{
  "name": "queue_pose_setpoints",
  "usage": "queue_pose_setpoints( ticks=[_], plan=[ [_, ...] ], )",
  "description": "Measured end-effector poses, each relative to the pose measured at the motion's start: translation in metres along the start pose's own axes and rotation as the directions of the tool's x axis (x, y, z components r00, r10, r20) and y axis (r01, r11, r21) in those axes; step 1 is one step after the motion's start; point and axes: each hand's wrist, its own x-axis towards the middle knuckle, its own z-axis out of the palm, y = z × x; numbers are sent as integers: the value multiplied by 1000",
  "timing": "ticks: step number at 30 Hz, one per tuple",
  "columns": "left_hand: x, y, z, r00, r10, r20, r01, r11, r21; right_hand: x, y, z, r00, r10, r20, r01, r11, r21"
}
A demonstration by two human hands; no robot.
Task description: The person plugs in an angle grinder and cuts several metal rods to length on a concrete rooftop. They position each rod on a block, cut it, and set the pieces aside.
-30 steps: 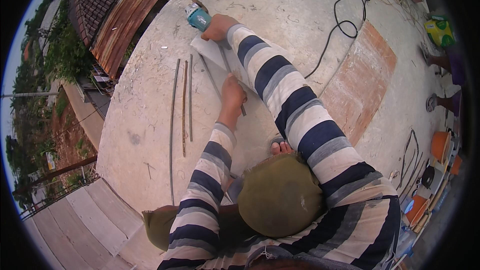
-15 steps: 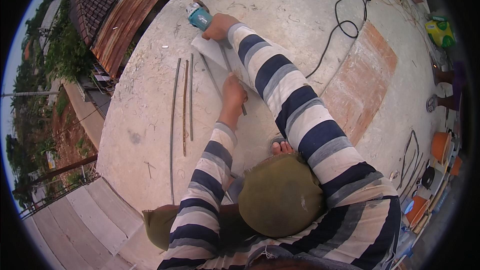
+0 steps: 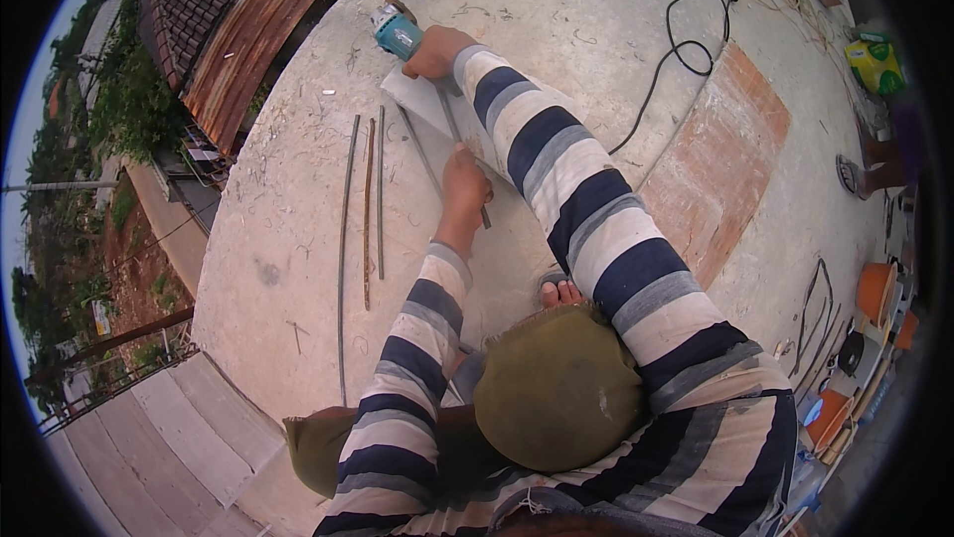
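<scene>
My right hand (image 3: 437,51) is closed around the body of a teal angle grinder (image 3: 399,35), whose disc points away at the far side. In my left hand (image 3: 465,182) is a thin grey metal rod (image 3: 447,114), gripped with the fingers wrapped round it. That rod reaches forward over a pale flat board (image 3: 417,100) below my right hand. Another grey rod (image 3: 421,153) slants just left of it, partly on the board. Farther left, a long grey rod (image 3: 348,229), a rusty brown rod (image 3: 369,209) and a shorter grey rod (image 3: 381,189) lie side by side on the concrete.
A black cord (image 3: 672,50) loops on the concrete to the right, beside a reddish flat panel (image 3: 730,159). The slab's edge (image 3: 231,179) drops off at left toward roofs. Orange containers (image 3: 876,291) and a person's leg (image 3: 879,177) are at the right.
At the right, the other person's feet have shifted a little. My hands, the grinder and the rod stay almost where they were.
</scene>
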Motion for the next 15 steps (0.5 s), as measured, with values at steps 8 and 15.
queue_pose_setpoints(
  ticks=[8,15],
  plan=[
    [3,-2,-2,1000,12,7,-12,1000,-8,2,-2,-1,1000,8,14,-8,1000,-12],
    [3,-3,-3,1000,18,4,-18,1000,0,1,-7,-3,995,54,80,-52,998,-26]
  ],
)
